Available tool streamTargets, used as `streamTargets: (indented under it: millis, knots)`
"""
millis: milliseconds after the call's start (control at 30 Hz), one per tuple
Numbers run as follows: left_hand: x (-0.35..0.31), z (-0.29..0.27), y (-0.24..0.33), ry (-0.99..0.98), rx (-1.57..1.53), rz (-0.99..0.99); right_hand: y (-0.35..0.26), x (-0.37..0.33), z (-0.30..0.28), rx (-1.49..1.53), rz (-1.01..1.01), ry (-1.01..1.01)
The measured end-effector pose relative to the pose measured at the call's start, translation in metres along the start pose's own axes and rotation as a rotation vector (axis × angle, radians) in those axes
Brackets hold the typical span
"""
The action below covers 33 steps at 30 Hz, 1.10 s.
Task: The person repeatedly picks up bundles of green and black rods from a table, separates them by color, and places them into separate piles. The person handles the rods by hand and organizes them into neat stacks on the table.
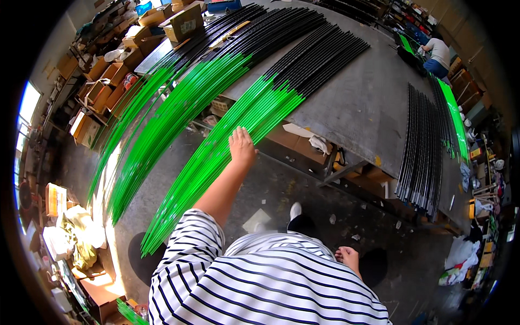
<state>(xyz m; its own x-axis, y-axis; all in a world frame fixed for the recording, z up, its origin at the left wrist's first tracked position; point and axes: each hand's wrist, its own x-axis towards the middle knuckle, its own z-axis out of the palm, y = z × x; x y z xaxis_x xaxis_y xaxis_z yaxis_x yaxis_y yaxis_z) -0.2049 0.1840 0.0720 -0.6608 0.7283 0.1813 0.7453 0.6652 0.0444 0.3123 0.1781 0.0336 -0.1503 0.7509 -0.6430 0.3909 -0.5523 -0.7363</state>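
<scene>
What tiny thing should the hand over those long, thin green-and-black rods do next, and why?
Maybe the bare left hand should curl around a few long, thin green-and-black rods: it lies stretched over their green part, which mostly juts past the gray tabletop, likely leaving room to grip.

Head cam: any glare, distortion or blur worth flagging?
Head view: window at left blown out, sunlit floor strip near white; head view: table front edge bends, fisheye, corners black; head view: left hand on the green rods shows no obvious motion blur; head view: clutter by the right rim too small to tell apart.
</scene>
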Motion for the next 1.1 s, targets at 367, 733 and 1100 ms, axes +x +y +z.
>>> streamTargets:
  millis: [367, 733, 1100]
  knots:
    - [0.067, 0.008, 0.030, -0.258, 0.051, -0.274, -0.164, 0.165, 0.061, -0.296, -0.374, -0.256]
    - [0.070, 0.010, 0.057, -0.210, 0.100, -0.329, -0.405, 0.312, 0.156, -0.663, -0.938, -0.473]
    - [0.016, -0.002, 0.090, -0.503, -0.231, -0.322, -0.513, 0.376, 0.232, -1.741, -1.518, -0.626]
